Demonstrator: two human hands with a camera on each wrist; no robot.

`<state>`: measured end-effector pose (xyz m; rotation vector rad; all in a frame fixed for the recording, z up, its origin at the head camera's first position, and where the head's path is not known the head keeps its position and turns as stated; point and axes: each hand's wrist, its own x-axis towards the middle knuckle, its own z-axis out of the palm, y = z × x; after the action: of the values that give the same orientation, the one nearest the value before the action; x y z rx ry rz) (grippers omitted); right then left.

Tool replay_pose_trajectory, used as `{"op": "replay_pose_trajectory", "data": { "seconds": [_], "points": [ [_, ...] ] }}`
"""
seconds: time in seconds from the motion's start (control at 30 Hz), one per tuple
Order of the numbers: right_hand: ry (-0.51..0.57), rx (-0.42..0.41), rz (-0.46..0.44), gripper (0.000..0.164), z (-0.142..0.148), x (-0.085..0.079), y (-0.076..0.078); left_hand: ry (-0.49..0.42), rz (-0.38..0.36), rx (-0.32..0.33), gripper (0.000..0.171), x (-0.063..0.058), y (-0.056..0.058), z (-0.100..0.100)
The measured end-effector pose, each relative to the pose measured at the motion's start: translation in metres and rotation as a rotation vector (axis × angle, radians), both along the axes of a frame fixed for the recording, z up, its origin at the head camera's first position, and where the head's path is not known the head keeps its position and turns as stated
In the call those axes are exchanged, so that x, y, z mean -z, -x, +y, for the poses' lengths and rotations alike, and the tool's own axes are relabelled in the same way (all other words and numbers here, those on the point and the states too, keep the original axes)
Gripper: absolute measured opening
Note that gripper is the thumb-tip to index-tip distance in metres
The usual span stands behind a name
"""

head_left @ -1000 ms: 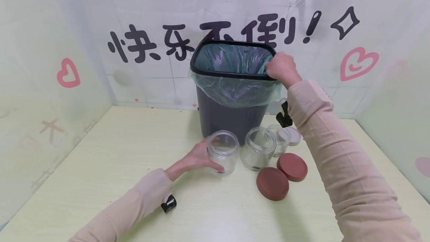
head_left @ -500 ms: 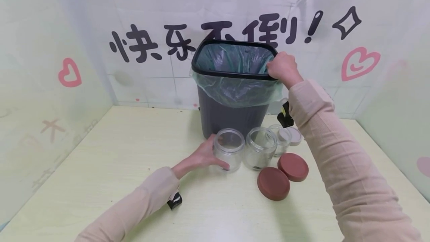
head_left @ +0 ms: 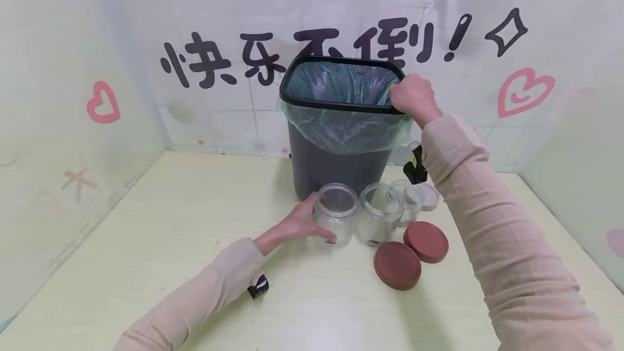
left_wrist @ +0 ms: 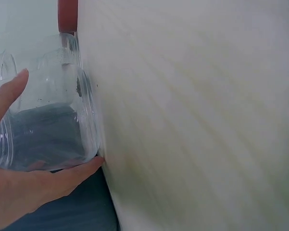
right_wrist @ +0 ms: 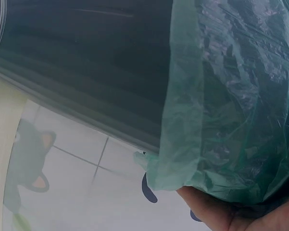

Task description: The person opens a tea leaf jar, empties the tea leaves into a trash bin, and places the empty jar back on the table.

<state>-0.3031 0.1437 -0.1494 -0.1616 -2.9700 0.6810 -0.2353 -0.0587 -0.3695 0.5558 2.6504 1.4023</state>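
My left hand [head_left: 299, 222] holds a clear, lidless glass jar [head_left: 341, 221] by its left side, the thumb across the front. In the left wrist view, the fingertip [left_wrist: 97, 162] lies low along the jar [left_wrist: 48, 130], near the tabletop. Just right of that jar stands a second open glass jar [head_left: 379, 226]. Up at the right corner of a dark grey trash bin [head_left: 336, 169], my right hand [head_left: 415, 97] grips the black rim over a green plastic liner [head_left: 351, 131]. In the right wrist view, the thumb side of that hand lies against the liner [right_wrist: 216, 134].
Two reddish-brown round lids [head_left: 397, 265] lie in front of the second jar. Behind it on the right are a smaller glass jar [head_left: 413, 213] and a pale lid [head_left: 430, 197]. The bin stands near the printed back wall [head_left: 214, 123]; side panels flank the table [head_left: 205, 194].
My left hand has slid the glass jar rightward and slightly back, closer to the second jar. My right hand keeps its grip on the bin's rim.
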Motion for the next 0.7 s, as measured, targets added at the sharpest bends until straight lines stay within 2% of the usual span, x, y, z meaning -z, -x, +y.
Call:
{"op": "replay_pose_trajectory", "data": {
  "seconds": [0.23,0.43,0.57,0.7],
  "points": [
    [0.061,0.007,-0.043,0.056,0.000,0.000,0.000,-0.022,-0.018,0.037,0.089,-0.001,0.000,-0.002],
    [0.133,-0.024,-0.040,0.068,0.010,-0.001,-0.002,-0.031,-0.089,0.067,0.090,-0.004,0.001,-0.009],
    [0.175,-0.070,0.052,0.068,0.026,0.008,-0.009,-0.034,-0.155,0.105,0.082,-0.007,0.000,-0.022],
    [0.201,-0.110,0.176,0.066,0.045,0.033,-0.024,-0.028,-0.146,0.141,0.069,-0.009,-0.002,-0.039]
  ]
}}
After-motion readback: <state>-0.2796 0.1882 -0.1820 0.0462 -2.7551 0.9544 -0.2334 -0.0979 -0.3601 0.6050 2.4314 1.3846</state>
